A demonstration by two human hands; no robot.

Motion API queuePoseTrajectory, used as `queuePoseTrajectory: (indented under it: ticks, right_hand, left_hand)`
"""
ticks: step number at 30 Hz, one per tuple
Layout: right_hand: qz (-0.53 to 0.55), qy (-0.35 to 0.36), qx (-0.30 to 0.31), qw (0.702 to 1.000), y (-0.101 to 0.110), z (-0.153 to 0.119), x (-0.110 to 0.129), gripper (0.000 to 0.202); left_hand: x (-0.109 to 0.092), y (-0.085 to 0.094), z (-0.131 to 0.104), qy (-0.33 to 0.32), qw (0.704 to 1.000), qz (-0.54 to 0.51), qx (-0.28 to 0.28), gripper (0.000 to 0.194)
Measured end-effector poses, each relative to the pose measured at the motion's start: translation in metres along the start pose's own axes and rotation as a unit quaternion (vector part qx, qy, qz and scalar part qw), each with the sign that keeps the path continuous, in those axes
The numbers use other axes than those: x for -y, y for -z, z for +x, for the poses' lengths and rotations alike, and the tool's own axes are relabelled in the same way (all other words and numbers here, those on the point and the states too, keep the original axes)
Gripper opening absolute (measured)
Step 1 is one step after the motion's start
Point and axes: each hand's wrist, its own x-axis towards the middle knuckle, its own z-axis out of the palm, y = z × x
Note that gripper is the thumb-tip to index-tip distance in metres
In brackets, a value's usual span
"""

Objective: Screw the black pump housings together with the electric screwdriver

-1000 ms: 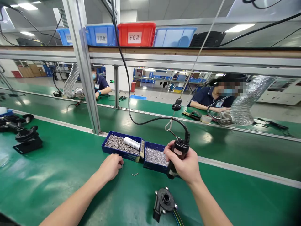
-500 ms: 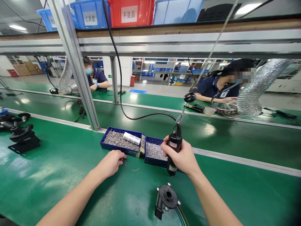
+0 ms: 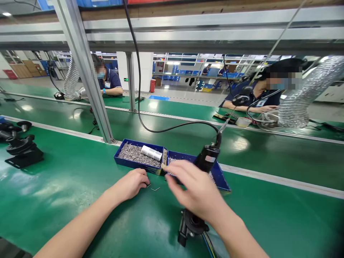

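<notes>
Low in the middle of the frame, the right hand (image 3: 197,191) reaches leftward across the green counter (image 3: 67,186) with its fingers spread and loosely open. The black electric screwdriver (image 3: 206,161) shows just behind it, tilted, its cord arching up to the top of the frame. Whether the palm has any hold on the tool cannot be told, since the hand is blurred and covers the lower barrel. The left hand (image 3: 131,183) rests curled on the counter just left of centre, fingertips at a few loose screws (image 3: 154,188); whether it pinches one is hidden.

The risks appear to lie in the crowding. The black pump housing (image 3: 192,224) sits directly under the right wrist, so a dropping forearm could knock it askew. The blue screw tray (image 3: 139,159) lies just beyond the fingers, and a careless sweep might tip it and scatter its contents. An unsupported screwdriver could swing on its cord into either.
</notes>
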Motion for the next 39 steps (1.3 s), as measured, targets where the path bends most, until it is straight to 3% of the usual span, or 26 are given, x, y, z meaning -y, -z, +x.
queuePoseTrajectory:
  ticks: [2, 3, 5, 13, 19, 23, 27, 39]
  right_hand:
    - [0.087, -0.066, 0.227, 0.968, -0.015, 0.0, 0.003, 0.028]
    - [0.096, -0.105, 0.3, 0.943, -0.023, 0.0, 0.003, 0.021]
    - [0.088, -0.149, 0.366, 0.914, -0.036, -0.001, 0.0, 0.015]
    - [0.137, -0.203, 0.394, 0.886, -0.05, -0.007, -0.003, 0.017]
    - [0.133, -0.246, 0.408, 0.869, -0.053, -0.007, -0.005, 0.011]
    - [0.133, -0.258, 0.41, 0.865, -0.054, -0.007, -0.005, 0.01]
    - [0.149, -0.259, 0.412, 0.861, -0.056, -0.009, -0.006, 0.012]
    - [0.143, -0.259, 0.427, 0.855, -0.055, -0.004, -0.004, 0.011]
  left_hand:
    - [-0.001, -0.002, 0.001, -0.008, 1.0, -0.009, 0.0, 0.03]
    - [-0.001, -0.003, 0.001, -0.012, 1.0, -0.008, 0.0, 0.033]
    - [-0.001, -0.006, 0.0, -0.019, 1.0, 0.001, 0.0, 0.035]
    - [0.0, -0.011, -0.002, -0.015, 1.0, 0.01, 0.008, 0.027]
    - [-0.01, -0.009, -0.002, 0.091, 0.994, -0.052, -0.009, 0.04]
    - [-0.014, -0.013, -0.003, 0.148, 0.988, -0.041, -0.025, 0.03]
    - [-0.02, -0.018, -0.004, 0.163, 0.986, -0.008, -0.013, 0.019]
    - [-0.035, -0.025, -0.004, 0.156, 0.988, 0.014, 0.005, 0.014]
